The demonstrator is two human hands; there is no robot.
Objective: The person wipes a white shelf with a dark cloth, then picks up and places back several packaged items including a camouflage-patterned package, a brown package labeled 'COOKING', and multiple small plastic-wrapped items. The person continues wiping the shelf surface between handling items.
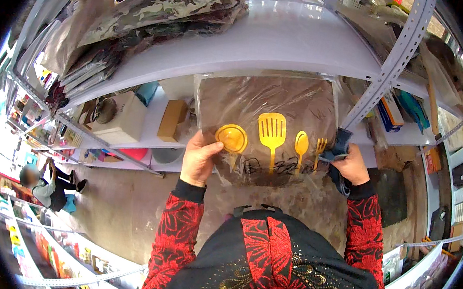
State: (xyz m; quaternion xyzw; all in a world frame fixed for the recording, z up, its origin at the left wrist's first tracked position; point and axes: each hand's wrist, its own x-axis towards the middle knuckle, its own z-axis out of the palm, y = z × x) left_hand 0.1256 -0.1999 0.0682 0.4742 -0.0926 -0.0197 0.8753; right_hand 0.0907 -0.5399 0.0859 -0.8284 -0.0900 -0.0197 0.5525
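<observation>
A flat brown fabric item in clear plastic wrap (pixel 267 102), printed with yellow kitchen utensils, hangs upright before me, possibly a folded apron. My left hand (pixel 200 156) pinches its left edge, thumb in front beside a printed round ladle. At the lower right edge, my right hand (pixel 351 164) grips a dark blue cloth (pixel 335 146); this hand seems to steady the package too, though its fingers are partly hidden. Just behind the package runs the front edge of a white metal shelf (pixel 270 64).
Bagged camouflage-patterned goods (pixel 164 13) lie on the upper shelf's left. Lower down are a white box (pixel 121 117) and a brown cardboard box (pixel 172 120). A perforated metal post (pixel 392 67) rises at right. Another person (pixel 48 189) is low in the aisle at left.
</observation>
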